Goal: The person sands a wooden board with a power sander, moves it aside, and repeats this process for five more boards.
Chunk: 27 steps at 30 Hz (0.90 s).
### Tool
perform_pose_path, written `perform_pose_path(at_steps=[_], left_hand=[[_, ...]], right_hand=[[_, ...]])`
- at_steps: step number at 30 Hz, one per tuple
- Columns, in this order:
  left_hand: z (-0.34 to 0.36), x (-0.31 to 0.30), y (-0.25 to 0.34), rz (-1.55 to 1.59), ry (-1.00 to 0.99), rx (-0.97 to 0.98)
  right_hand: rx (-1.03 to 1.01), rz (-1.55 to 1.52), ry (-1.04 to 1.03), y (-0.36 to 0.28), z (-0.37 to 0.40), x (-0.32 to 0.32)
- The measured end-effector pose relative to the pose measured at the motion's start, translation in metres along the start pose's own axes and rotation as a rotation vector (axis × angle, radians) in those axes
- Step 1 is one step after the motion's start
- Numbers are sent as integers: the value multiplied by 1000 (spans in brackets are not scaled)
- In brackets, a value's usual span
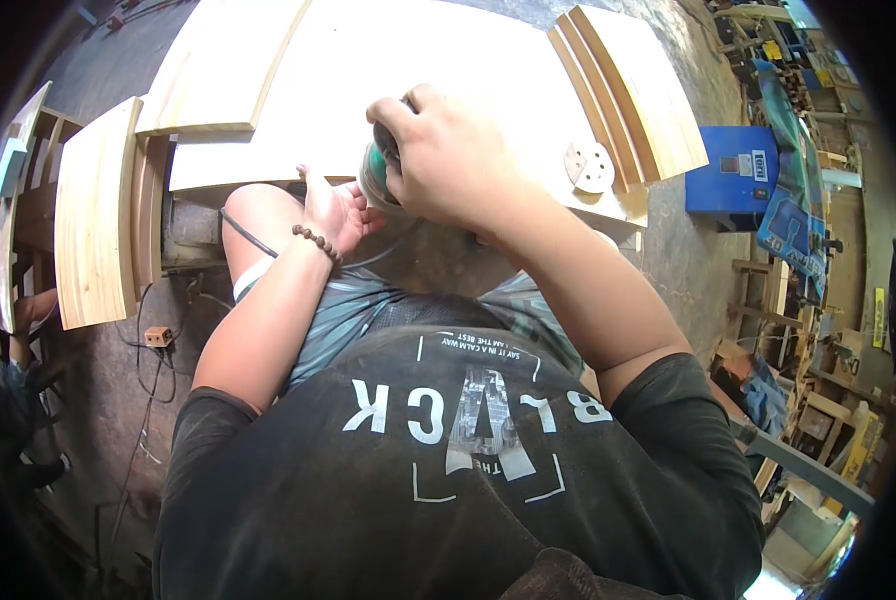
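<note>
My right hand [438, 150] is wrapped round the top of a green and black power sander [378, 170], which is tilted at the near edge of the pale work table [368, 60]. Beside the sander's underside is my left hand [340, 208], palm up with its fingers apart, wearing a brown bead bracelet. Whether the left fingertips touch the sander cannot be made out. A dark cord runs below the left wrist. On the table to the right lies a round sanding disc [589, 167] with holes.
Stacked wooden boards [638, 90] lie at the table's right side. More boards [223, 65] rest at its left, with another panel [98, 215] beyond. A blue machine [733, 170] stands at the right. An orange socket box [158, 336] with cables is on the floor.
</note>
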<state>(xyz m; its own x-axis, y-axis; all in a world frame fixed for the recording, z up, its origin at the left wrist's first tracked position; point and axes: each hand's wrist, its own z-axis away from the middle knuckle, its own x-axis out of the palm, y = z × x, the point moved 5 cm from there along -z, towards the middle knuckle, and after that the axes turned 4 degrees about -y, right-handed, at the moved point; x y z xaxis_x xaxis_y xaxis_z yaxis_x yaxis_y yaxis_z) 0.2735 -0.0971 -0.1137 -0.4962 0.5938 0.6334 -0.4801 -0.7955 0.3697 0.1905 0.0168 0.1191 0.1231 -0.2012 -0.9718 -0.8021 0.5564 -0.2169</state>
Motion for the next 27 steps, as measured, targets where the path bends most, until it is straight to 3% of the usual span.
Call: perform_pose_path(at_steps=[8,16,22,27], left_hand=[[0,-2,0,20,-34,12],[10,1,0,71,23,13],[20,5,1,76,107,47],[39,2,5,3,131,80]], right_hand=[[99,44,31,17,-29,7],[-39,17,64,-11,12,4],[160,22,52,14,-18,7],[24,24,9,-6,5,5]])
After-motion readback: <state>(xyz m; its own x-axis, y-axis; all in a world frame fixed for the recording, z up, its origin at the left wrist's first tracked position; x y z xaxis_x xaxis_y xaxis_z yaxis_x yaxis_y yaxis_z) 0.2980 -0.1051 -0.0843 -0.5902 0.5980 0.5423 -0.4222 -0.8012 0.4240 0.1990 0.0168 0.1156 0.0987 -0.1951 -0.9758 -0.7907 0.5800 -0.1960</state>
